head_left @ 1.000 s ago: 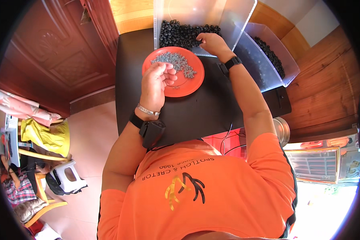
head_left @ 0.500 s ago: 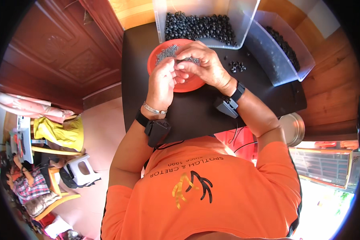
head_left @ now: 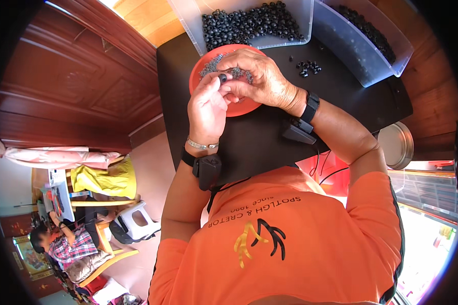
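Where the dark tabletop (head_left: pixel 341 96) fills the far middle of the scene, a red plate (head_left: pixel 239 108) with a heap of small grey pieces (head_left: pixel 213 65) sits near its left edge, and two clear bins stand at the far side: one (head_left: pixel 249 23) full of black rings, another (head_left: pixel 364 38) to the right. A few loose black rings (head_left: pixel 306 67) lie on the table between plate and right bin. Carved wooden panelling (head_left: pixel 81 86) runs down the left, and a silver lid (head_left: pixel 398 145) sits low to the right. Both hands meet over the plate: the left hand (head_left: pixel 207 107) pinches a small black ring (head_left: pixel 222 78) at its fingertips, and the right hand (head_left: pixel 259 76) curls in beside it, fingers closed toward the same ring.
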### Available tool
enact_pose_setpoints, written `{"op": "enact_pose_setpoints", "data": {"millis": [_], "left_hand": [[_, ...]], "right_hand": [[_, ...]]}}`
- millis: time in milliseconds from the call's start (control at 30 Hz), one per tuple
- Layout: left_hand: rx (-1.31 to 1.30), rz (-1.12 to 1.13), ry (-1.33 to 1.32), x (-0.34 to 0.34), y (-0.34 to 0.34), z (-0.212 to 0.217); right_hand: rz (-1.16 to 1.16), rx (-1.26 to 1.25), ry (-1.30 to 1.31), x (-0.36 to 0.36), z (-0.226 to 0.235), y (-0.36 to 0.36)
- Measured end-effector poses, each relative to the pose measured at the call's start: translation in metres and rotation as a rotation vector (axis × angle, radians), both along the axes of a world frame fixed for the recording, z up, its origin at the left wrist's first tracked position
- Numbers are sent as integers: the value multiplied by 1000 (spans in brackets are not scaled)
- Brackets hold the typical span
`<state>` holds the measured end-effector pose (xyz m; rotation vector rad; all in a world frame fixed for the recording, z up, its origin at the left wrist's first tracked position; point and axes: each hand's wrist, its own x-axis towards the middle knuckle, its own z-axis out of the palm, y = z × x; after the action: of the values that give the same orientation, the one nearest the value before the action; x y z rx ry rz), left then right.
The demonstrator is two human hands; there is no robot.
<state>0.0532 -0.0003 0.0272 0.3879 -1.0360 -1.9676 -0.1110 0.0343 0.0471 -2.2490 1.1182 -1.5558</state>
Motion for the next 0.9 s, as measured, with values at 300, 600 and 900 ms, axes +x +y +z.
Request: {"op": "enact_pose_setpoints", "data": {"millis": [300,600,900], "left_hand": [[-3,-29,-18,1,1,4],[-23,-6,-4,0,3,4],[-4,-29,24,0,1,3]], "right_hand": [[27,-46,48,-1,-1,-1],[15,17,12,1,-1,1],[4,-45,50,4,3,0]]}}
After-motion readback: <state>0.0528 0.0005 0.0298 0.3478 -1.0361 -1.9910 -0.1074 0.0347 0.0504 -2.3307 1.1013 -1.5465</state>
